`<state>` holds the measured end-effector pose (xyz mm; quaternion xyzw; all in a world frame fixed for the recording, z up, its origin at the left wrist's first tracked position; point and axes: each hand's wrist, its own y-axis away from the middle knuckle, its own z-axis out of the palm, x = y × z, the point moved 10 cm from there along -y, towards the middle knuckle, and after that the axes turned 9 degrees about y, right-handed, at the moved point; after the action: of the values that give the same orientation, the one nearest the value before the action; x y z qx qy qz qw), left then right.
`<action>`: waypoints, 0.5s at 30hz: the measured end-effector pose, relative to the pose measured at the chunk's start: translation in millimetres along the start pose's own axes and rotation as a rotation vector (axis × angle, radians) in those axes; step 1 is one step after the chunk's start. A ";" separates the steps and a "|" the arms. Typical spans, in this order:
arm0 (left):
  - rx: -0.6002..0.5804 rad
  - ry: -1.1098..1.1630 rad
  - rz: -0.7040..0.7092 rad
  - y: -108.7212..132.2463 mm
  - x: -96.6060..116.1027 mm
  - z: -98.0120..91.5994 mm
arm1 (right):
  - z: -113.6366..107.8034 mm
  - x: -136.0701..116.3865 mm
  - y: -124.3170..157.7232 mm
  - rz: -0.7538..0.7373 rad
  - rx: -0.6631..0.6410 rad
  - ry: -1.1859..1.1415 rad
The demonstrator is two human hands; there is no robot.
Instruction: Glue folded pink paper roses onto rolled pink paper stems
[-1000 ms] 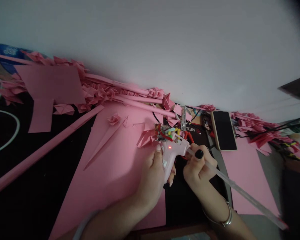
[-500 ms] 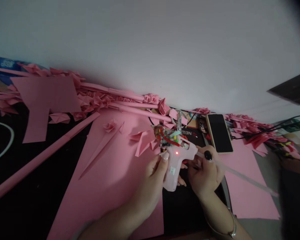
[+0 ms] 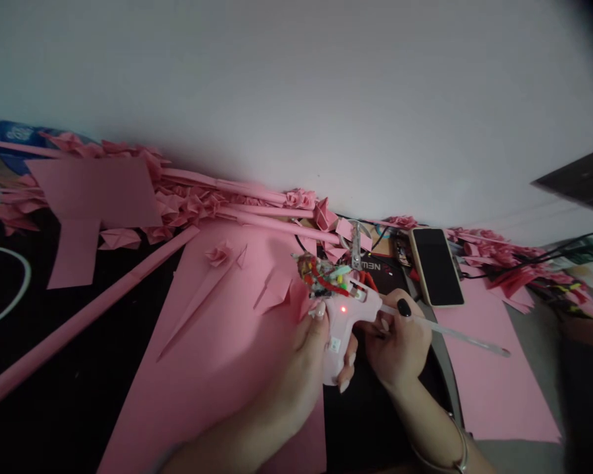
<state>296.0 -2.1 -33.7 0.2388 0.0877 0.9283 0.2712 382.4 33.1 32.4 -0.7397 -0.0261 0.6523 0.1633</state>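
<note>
My left hand is wrapped round the handle of a pink glue gun whose small red light is lit. The gun's front end, with coloured wiring showing, points left over a large pink paper sheet. My right hand, with a dark-painted thumbnail, pinches a clear glue stick that enters the back of the gun and sticks out to the right. A folded pink paper piece lies just left of the gun's tip.
A dark phone lies face up right of the gun. Long pink paper rolls and folded pink paper roses line the wall. A white cable curves at the far left. Another pink sheet lies at right.
The glue stick now sticks out less behind the gun and lies flatter. Both hands and the gun shifted a little; the folded paper piece near the tip changed position.
</note>
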 end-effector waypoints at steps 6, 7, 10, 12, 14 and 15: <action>0.041 -0.050 -0.087 -1.5 -16.0 -6.8 | -13.6 -11.8 15.1 -0.208 0.090 0.185; 0.051 -0.060 -0.088 -1.2 -16.9 -8.3 | -16.0 -9.7 17.9 -0.211 0.104 0.209; 0.056 -0.078 -0.106 -0.2 -19.1 -9.1 | -20.9 -2.7 24.0 -0.202 0.142 0.228; 0.058 -0.081 -0.113 0.1 -18.7 -8.2 | -21.5 -2.9 26.3 -0.217 0.165 0.272; 0.068 -0.082 -0.109 -0.1 -17.2 -7.8 | -21.3 -5.9 27.2 -0.237 0.188 0.341; 0.081 -0.082 -0.103 -0.4 -16.2 -8.5 | -20.8 -7.1 27.1 -0.242 0.191 0.373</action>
<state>303.9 -10.9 -47.6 0.2824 0.1264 0.8982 0.3121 396.9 1.3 33.7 -0.8200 -0.0222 0.4798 0.3113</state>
